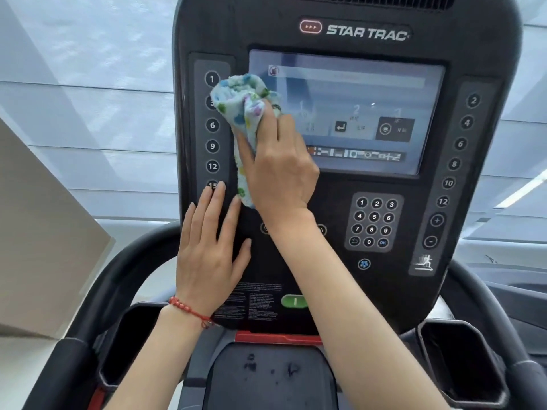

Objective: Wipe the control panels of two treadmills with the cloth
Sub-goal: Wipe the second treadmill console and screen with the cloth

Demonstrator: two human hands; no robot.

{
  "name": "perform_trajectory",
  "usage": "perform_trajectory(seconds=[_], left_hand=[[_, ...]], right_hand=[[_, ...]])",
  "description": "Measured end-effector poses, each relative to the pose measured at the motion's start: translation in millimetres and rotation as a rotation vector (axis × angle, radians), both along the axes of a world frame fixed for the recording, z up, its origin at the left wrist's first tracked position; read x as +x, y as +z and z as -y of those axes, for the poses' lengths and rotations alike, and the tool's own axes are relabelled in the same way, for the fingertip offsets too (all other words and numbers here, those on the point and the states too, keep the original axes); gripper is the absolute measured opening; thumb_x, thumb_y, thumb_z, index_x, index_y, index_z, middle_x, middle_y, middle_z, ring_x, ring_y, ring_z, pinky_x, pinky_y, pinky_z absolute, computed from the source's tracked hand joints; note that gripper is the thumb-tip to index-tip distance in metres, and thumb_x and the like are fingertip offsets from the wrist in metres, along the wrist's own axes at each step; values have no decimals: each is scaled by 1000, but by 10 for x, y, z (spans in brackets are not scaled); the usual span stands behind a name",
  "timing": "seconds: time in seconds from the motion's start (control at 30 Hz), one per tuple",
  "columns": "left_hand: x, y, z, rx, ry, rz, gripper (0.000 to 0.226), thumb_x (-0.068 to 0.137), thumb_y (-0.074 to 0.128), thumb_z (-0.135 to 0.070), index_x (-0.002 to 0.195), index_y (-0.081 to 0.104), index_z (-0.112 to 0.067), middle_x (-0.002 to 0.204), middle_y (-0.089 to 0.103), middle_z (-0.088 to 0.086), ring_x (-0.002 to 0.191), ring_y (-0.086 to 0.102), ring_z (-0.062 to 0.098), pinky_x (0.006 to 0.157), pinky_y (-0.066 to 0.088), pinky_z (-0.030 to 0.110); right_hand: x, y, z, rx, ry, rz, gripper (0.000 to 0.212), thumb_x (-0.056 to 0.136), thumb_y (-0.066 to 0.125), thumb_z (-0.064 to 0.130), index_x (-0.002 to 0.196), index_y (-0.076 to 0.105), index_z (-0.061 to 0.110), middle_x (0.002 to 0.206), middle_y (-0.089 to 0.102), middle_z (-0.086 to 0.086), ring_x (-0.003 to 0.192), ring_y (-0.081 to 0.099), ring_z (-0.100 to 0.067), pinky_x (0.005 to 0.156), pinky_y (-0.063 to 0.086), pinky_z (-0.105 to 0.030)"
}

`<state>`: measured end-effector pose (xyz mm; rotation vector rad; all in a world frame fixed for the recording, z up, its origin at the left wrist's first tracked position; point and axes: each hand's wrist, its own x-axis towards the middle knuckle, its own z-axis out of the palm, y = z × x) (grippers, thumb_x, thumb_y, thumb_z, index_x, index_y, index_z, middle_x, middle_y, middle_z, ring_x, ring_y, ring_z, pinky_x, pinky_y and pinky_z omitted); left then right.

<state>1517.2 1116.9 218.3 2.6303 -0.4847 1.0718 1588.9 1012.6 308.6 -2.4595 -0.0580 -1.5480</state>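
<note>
Head view: a treadmill control panel (349, 184) fills the middle, with a lit screen (370, 113) as the landmark.
Cloth: a pale towel with coloured dots (242, 113), bunched into a wad and pressed where the screen's left edge meets the left column of number buttons (212, 125); a tail of it hangs down below the screen's lower left corner.
Right hand: the right hand (278, 170) grips the cloth, fingers curled over the wad, thumb side towards the buttons, the wad pressed onto the glass, likely to give a firm wiping face.
Left hand: the left hand (213, 247) holds nothing; fingers straight and slightly spread, laid flat on the panel below and left of the screen, fingertips by the lowest left button. Probably it steadies the panel against the wiping push.
Wrist: a red bead bracelet (189, 310) on the left wrist.
Keypad: a number keypad (373, 221) sits below the screen's right half, uncovered.
Progress: judged early on this panel; whether the screen's glass is already clean I cannot tell through the glare.
Second treadmill: not clearly in view.
</note>
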Motion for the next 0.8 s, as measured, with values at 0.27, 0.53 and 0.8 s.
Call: perform_trajectory(seconds=[0.27, 0.53, 0.8], left_hand=[[-28, 16, 15, 24, 30, -21, 53, 88, 53, -22, 136, 43, 0, 145, 33, 23, 137, 27, 35, 110, 26, 52], [-49, -5, 57, 41, 69, -23, 54, 88, 52, -21, 137, 41, -2, 145, 34, 23, 137, 26, 34, 111, 26, 49], [-145, -37, 22, 32, 107, -28, 53, 89, 52, -23, 137, 42, -2, 145, 34, 22, 136, 28, 35, 109, 30, 51]], right_hand=[[-108, -50, 606, 30, -116, 52, 48, 90, 45, 51, 96, 63, 7, 68, 60, -5, 47, 54, -16, 35, 35, -21], [-321, -179, 1188, 287, -233, -14, 42, 86, 61, 39, 98, 61, -2, 74, 58, -15, 54, 58, -30, 42, 37, -26], [-550, -156, 960, 408, 2, -52, 49, 85, 59, 42, 101, 60, -4, 82, 61, -15, 64, 61, -28, 56, 40, -26]])
